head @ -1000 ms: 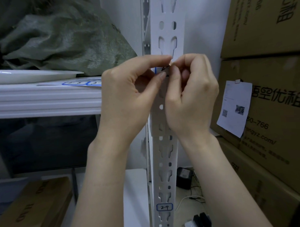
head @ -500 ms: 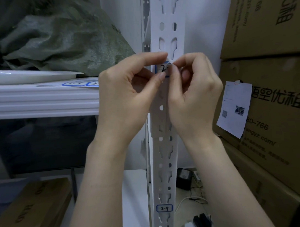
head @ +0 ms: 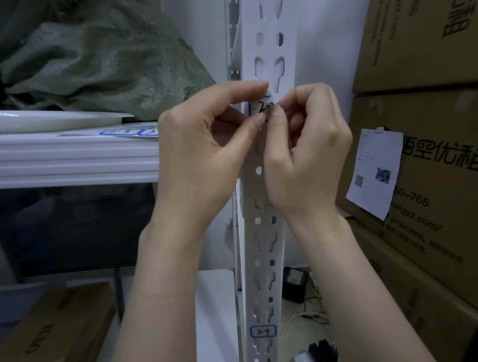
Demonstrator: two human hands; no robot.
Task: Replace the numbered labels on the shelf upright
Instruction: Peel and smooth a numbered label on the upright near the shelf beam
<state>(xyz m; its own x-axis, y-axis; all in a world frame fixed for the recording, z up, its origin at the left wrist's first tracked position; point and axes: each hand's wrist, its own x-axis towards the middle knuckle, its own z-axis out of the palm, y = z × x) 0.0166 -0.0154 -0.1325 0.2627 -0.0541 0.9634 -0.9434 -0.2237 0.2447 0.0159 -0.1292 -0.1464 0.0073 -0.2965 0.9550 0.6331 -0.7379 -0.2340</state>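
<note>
Label marked "2-" sits on the shelf upright at shelf height. The left hand pinches its left end; the right hand pinches its right edge. Step: probably peeling or seating it, unclear which. Next move needs a slow, even pull or press.

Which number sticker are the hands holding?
The top sticker on the upright, starting with 2: the left hand and right hand pinch it. The 2-4 sticker sits lower, untouched.

Left hand, right hand raised close together, apparently pinching
</note>
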